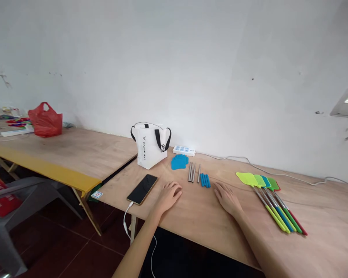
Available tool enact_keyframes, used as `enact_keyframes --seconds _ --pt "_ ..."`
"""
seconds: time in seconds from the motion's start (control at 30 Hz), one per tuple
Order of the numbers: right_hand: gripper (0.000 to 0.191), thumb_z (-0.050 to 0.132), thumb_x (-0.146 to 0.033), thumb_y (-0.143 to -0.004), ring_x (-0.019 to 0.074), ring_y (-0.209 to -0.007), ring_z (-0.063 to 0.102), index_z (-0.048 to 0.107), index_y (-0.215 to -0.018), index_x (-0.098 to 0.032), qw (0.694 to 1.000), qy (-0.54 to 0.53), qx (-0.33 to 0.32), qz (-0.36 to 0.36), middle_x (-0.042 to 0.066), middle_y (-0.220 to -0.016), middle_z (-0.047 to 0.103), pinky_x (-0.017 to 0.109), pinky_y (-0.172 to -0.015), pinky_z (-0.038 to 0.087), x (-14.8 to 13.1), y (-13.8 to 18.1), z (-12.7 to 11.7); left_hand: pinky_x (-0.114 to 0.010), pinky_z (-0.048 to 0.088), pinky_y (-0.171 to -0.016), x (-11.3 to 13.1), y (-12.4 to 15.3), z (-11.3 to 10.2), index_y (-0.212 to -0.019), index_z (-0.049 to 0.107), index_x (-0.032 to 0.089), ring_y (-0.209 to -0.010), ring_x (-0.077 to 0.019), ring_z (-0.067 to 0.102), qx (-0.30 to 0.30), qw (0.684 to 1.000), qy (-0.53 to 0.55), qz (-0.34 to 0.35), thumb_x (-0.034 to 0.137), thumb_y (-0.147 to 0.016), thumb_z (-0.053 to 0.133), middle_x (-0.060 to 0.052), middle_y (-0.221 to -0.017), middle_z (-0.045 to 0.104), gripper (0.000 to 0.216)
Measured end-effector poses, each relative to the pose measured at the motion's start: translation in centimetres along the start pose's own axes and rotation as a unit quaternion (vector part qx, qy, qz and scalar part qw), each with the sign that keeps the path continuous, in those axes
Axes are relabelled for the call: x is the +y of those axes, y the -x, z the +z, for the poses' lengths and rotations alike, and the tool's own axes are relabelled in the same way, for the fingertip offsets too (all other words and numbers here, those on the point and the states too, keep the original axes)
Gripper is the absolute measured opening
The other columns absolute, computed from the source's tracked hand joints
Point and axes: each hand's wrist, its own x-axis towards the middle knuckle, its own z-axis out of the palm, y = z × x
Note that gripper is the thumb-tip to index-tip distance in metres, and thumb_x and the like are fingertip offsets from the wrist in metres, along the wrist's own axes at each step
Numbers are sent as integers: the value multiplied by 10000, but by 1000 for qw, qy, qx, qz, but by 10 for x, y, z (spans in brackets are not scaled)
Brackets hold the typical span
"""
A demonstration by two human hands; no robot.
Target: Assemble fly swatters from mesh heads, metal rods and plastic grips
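Observation:
My left hand (169,195) lies palm down on the wooden table (197,220), fingers stretched out and empty, just right of a black phone (142,189). My right hand (227,198) also rests flat and open on the table. Beyond the hands lie several grey metal rods (192,172), several blue handle grips (205,180) and a stack of blue swatter heads (179,161). To the right of my right hand lie several finished fly swatters (271,200) with yellow, green, blue and red handles.
A white tote bag (150,147) stands at the back, next to a white power strip (184,150) with a cable along the wall. A charging cable hangs from the phone. A second table (60,154) at left holds a red plastic bag (45,120). A grey plastic chair (14,208) stands lower left.

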Motion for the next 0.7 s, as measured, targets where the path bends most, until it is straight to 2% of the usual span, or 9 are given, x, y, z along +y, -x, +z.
enact_keyframes --seconds 0.1,0.2,0.37,0.47,0.57,0.7 --pt "499 293 -403 -1043 209 -1366 508 474 -1489 -271 998 -34 -2 -58 52 -1525 514 382 -1117 416 -10 -7 2 -432 431 -1027 0 0 1 -1125 649 257 -1190 -261 574 7 1000 -5 0 272 -996 509 -41 -1230 638 191" --pt "492 296 -397 -1043 244 -1344 533 517 -1463 -268 993 -64 3 -96 63 -1499 544 448 -1141 402 -12 -8 1 -426 433 -1023 1 0 2 -1130 652 259 -1182 -260 575 9 1000 -8 2 275 -996 510 -45 -1233 635 197" --pt "484 315 -352 -1032 245 -1280 591 553 -1437 -238 992 -86 14 -94 83 -1435 603 433 -1097 461 -11 -4 2 -426 427 -1019 2 0 2 -1145 651 254 -1184 -258 563 5 1000 -14 0 284 -1005 494 -53 -1248 629 213" --pt "472 338 -328 -1018 245 -1307 576 592 -1403 -227 990 -94 34 -101 92 -1456 586 425 -1119 449 -12 -3 5 -428 423 -1015 3 0 3 -1155 647 252 -1190 -259 557 1 1000 -20 -2 281 -1006 499 -49 -1260 624 212" --pt "451 373 -314 -997 262 -1261 613 637 -1352 -229 991 -93 56 -81 100 -1398 632 450 -1098 470 -12 -3 7 -424 425 -1015 4 1 5 -1159 641 250 -1188 -257 561 2 1000 -24 0 278 -1010 493 -45 -1262 624 212" --pt "448 420 -303 -974 267 -1318 572 629 -1366 -243 992 -87 51 -77 90 -1477 567 448 -1114 455 -14 -2 5 -428 431 -1028 6 3 5 -1171 632 251 -1210 -266 554 -2 999 -37 -7 281 -1003 493 -51 -1290 613 220"
